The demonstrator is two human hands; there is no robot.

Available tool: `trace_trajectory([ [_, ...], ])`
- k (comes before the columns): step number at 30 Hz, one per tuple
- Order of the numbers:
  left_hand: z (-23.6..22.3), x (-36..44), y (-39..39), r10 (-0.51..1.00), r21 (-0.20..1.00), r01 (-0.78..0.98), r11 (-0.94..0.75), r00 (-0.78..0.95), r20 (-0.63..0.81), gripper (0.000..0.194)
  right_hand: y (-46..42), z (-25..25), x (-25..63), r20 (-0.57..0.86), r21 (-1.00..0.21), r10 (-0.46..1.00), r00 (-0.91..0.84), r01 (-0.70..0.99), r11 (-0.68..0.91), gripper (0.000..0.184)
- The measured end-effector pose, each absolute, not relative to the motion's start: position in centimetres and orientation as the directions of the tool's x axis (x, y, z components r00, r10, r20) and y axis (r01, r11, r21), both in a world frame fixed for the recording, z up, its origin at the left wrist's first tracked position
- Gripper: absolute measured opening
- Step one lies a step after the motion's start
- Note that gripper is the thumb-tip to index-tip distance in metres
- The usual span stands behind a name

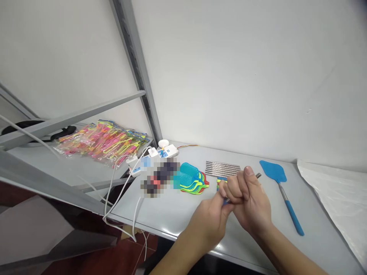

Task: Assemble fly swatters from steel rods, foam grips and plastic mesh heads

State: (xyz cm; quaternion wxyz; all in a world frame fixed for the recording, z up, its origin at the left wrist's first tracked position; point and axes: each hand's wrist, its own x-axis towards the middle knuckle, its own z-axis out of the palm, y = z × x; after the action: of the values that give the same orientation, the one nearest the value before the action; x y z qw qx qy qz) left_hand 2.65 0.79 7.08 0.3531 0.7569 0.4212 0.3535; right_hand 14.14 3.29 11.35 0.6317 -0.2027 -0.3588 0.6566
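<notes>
Over the grey table (177, 210) my right hand (249, 198) is curled in a fist round a thin metal rod (258, 176); the rod's tip pokes out past my thumb. My left hand (213, 214) pinches the rod's lower end, where a bit of blue shows between the fingers. Just behind my hands lies a row of several metal rods (223, 168) side by side. A stack of coloured fly-swatter heads (192, 178), blue on top, lies to the left of them. A finished blue fly swatter (279, 191) lies to the right.
A white power strip (155, 156) with cables sits at the table's back left. Bags of bright pink and yellow toys (103, 142) lie on the grey shelf to the left. A white plastic sheet (335, 194) covers the right end. A grey metal post (137, 68) rises behind.
</notes>
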Motion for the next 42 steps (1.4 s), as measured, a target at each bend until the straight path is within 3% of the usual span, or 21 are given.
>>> trace_trajectory([
  [6,7.8,2.0,0.4,0.888,0.834,0.378,-0.402,0.384,0.254,0.028,3.5,11.8,13.3,0.222,-0.766,0.954,-0.204,-0.642,0.041,0.055],
  [11,6.4,1.5,0.0,0.934,0.962,0.182,-0.203,0.332,0.134,0.03,4.0,11.0,12.1,0.197,-0.829,0.926,-0.321,-0.559,-0.018,0.053],
  [16,4.1,0.8,-0.5,0.953,0.97,-0.212,0.121,0.3,-0.053,0.032,5.1,9.6,11.7,0.121,-0.973,0.903,-0.412,-0.231,0.025,0.028],
  [18,3.4,0.5,-0.7,0.948,0.913,-0.344,0.218,0.299,-0.114,0.034,6.1,9.4,11.9,0.138,-0.99,0.899,-0.416,-0.048,0.13,0.031],
  [20,2.8,0.1,-0.7,0.95,0.866,-0.423,0.267,0.265,-0.163,0.035,7.8,9.3,12.0,0.214,-0.951,0.906,-0.366,0.134,0.279,0.037],
  [22,2.0,-0.2,-0.6,0.955,0.833,-0.473,0.287,0.214,-0.207,0.035,10.0,8.9,11.9,0.261,-0.827,0.895,-0.361,0.395,0.4,0.037],
  [24,1.2,-0.4,-0.4,0.952,0.799,-0.517,0.307,0.174,-0.252,0.035,12.5,8.1,11.3,0.185,-0.624,0.89,-0.416,0.65,0.434,0.04],
  [26,0.5,-0.5,-0.2,0.951,0.765,-0.568,0.305,0.137,-0.277,0.035,14.8,6.9,10.5,0.099,-0.522,0.902,-0.421,0.749,0.407,0.049],
  [30,0.0,-0.5,-0.2,0.959,0.727,-0.631,0.271,0.114,-0.259,0.038,17.6,4.5,9.1,0.001,-0.456,0.912,-0.411,0.811,0.366,0.063],
  [34,-0.1,-0.4,-0.3,0.962,0.745,-0.608,0.274,0.159,-0.224,0.038,18.0,3.4,8.6,-0.021,-0.449,0.923,-0.384,0.829,0.334,0.048],
  [37,-0.1,-0.3,-0.3,0.96,0.757,-0.591,0.28,0.161,-0.23,0.038,17.9,3.2,8.6,-0.014,-0.505,0.939,-0.344,0.813,0.29,0.037],
  [42,0.1,-0.4,-0.3,0.957,0.775,-0.561,0.29,0.156,-0.245,0.038,17.6,4.2,9.0,-0.037,-0.696,0.955,-0.294,0.693,0.187,0.037],
])
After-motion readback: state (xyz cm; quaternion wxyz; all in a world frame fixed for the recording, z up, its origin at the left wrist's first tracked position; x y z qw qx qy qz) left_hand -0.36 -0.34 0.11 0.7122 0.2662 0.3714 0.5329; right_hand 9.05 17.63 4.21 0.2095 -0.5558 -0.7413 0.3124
